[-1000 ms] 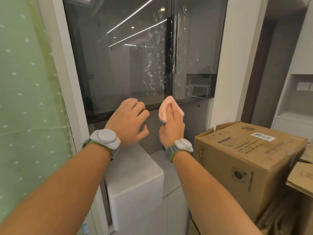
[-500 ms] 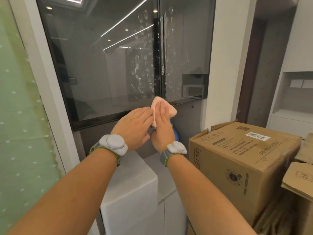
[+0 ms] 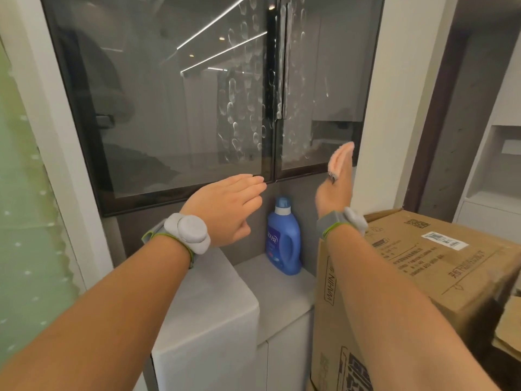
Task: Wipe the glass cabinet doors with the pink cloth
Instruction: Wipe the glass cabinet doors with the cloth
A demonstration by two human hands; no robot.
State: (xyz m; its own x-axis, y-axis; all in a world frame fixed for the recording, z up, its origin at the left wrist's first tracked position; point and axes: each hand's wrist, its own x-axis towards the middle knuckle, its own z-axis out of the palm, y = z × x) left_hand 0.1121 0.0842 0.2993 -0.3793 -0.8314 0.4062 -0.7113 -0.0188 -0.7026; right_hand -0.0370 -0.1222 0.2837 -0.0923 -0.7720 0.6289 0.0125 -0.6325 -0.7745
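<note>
A moment ago the two hands were close together with the cloth between them; now they have moved apart. The right hand [image 3: 335, 187] has swung out to the right and stands flat and upright, fingers pressed together, with the pink cloth [image 3: 339, 159] lying against the palm side, near the bottom corner of the right glass door [image 3: 324, 80]. I cannot tell if the cloth touches the glass yet. The left hand [image 3: 225, 204] is empty, flat, fingers together, just below the left glass door [image 3: 169, 94].

The cloth looks soft, light and floppy, so a flat palm should hold it best. The glass looks hard, smooth and breakable, so a gentle push seems wise.

Both doors have lots of smudgy finger marks near the middle, where they meet. Below them a blue bottle [image 3: 283, 238] stands on a grey counter [image 3: 282, 294], between a white block [image 3: 214, 311] and a big cardboard box [image 3: 408, 277]
</note>
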